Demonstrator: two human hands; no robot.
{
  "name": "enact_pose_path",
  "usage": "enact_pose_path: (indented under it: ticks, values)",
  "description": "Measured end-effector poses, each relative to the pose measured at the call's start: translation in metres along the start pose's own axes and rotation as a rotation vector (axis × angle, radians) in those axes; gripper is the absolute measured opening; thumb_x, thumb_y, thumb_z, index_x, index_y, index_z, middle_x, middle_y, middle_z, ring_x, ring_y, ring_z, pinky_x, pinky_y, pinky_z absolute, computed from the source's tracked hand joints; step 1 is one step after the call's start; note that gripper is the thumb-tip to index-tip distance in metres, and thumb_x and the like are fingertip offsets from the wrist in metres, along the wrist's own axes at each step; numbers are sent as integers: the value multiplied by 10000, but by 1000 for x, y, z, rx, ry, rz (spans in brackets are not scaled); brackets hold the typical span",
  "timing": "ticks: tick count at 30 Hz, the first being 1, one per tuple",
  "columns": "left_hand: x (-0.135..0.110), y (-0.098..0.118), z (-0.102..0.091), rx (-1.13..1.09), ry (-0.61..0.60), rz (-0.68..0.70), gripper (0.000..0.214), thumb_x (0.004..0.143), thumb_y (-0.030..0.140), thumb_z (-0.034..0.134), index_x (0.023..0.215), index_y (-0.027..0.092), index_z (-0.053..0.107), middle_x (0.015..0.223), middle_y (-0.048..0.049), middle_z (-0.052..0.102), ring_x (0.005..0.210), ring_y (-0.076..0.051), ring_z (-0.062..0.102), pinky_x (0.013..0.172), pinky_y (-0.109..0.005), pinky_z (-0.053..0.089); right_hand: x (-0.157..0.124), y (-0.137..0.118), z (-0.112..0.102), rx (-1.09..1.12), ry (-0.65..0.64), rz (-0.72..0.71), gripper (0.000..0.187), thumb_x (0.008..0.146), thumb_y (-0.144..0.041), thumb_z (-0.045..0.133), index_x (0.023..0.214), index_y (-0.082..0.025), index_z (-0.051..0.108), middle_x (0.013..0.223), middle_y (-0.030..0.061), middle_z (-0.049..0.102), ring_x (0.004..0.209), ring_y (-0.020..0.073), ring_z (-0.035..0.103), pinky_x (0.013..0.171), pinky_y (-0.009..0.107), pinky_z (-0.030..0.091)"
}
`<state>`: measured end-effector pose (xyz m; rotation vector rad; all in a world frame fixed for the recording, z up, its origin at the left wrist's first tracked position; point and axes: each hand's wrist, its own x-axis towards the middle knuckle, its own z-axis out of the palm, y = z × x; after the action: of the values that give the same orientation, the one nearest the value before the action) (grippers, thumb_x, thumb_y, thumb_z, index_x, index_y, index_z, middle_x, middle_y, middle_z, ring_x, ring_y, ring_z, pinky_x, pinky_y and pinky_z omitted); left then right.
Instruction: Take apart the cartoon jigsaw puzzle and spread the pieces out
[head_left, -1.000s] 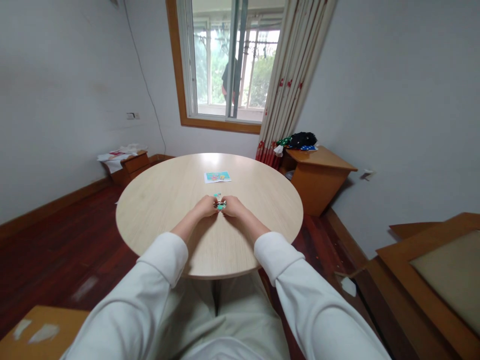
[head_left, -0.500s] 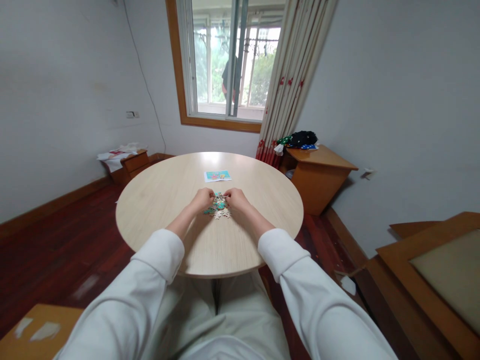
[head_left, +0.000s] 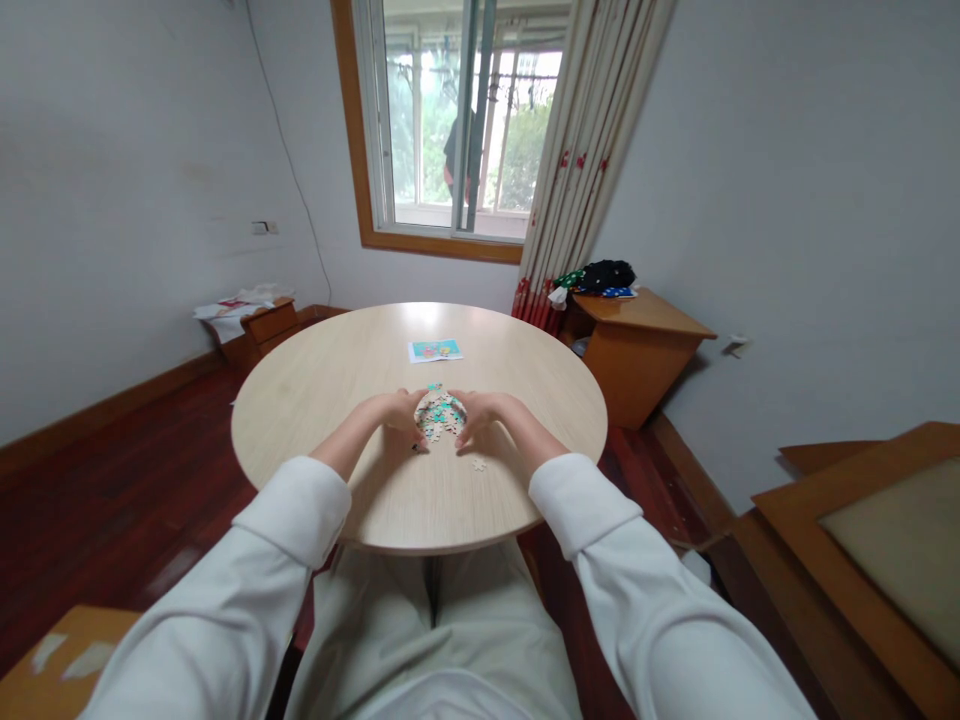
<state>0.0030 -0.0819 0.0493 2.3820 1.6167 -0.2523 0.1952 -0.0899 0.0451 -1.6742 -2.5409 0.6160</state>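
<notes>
Jigsaw pieces [head_left: 441,412], heaped between the curved, part-open fingers of left hand [head_left: 400,412] and right hand [head_left: 484,410]; no grip seen. Risk: a hasty push could spill the heap past the thumbs, towards the stray piece [head_left: 479,465]. Beneath fingers: round wood-grain table [head_left: 300,400]. Beyond: printed picture [head_left: 427,352], sliding window [head_left: 405,130], curtain [head_left: 581,130]
</notes>
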Motion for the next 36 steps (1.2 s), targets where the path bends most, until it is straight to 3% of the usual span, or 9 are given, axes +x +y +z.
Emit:
enact_pose_path:
  ticks: [3, 6, 9, 14, 16, 21, 25, 28, 36]
  values:
    - [-10, 5, 2, 40, -80, -31, 1397, 364, 587, 811, 1493, 280, 47, 1493, -193, 272, 1300, -376, 383, 997, -412, 395, -10, 3, 2, -103, -98, 21, 1362, 300, -365, 908, 1470, -296, 212, 1470, 119, 358, 1274, 324, 434, 1024, 384, 388]
    - [-13, 8, 8, 45, -27, -67, 1334, 408, 571, 804, 1488, 303, 67, 1480, -183, 279, 1322, -390, 334, 1000, -432, 377, -15, 9, 5, -141, -117, 92, 1416, 276, -376, 911, 1477, -312, 165, 1511, 131, 260, 1351, 355, 307, 1064, 436, 325]
    - [-8, 5, 16, -11, 85, -74, 1186, 518, 543, 767, 1482, 277, 128, 1431, -192, 348, 1281, -376, 390, 977, -408, 383, -13, 15, 12, -77, 22, 133, 1299, 384, -403, 892, 1473, -294, 193, 1503, 147, 255, 1371, 349, 255, 1063, 438, 311]
    - [4, -4, 24, -57, 210, -86, 948, 653, 546, 671, 1435, 176, 281, 1350, -227, 449, 1224, -364, 451, 952, -390, 379, -2, 21, 25, 40, 284, 122, 961, 620, -457, 775, 1430, -217, 317, 1419, 172, 381, 1327, 308, 338, 1048, 414, 314]
    - [7, -5, 24, -70, 205, -72, 979, 620, 572, 687, 1425, 172, 299, 1351, -227, 454, 1230, -367, 444, 953, -389, 379, 3, 22, 27, 42, 273, 92, 932, 639, -467, 758, 1423, -201, 330, 1423, 174, 383, 1321, 302, 349, 1055, 414, 304]
    - [12, 2, 22, -85, 189, -95, 1141, 444, 532, 799, 1415, 181, 314, 1353, -208, 468, 1236, -370, 440, 950, -368, 392, 11, 16, 21, 1, 128, 85, 1126, 450, -485, 853, 1422, -253, 335, 1447, 146, 370, 1311, 343, 350, 1053, 430, 307]
    - [20, 11, 21, -118, 263, -127, 778, 582, 456, 757, 1259, 165, 509, 1225, -177, 580, 1098, -299, 568, 871, -291, 440, 15, 3, 20, -18, 168, 143, 744, 660, -486, 741, 1327, -285, 481, 1357, 120, 485, 1235, 354, 431, 971, 448, 383]
    - [25, 15, 23, -132, 294, -121, 502, 704, 361, 677, 1144, 133, 599, 1194, -197, 593, 1010, -271, 619, 816, -277, 460, 20, -5, 27, -23, 254, 144, 490, 781, -421, 642, 1236, -254, 572, 1307, 117, 529, 1188, 308, 487, 945, 379, 406]
    - [30, 17, 26, -202, 379, -65, 152, 759, 192, 588, 834, 146, 712, 944, -149, 705, 897, -234, 655, 751, -255, 469, 33, -10, 40, 98, 467, 76, 308, 770, -130, 612, 1077, -143, 637, 1117, 120, 661, 1046, 195, 593, 899, 267, 424]
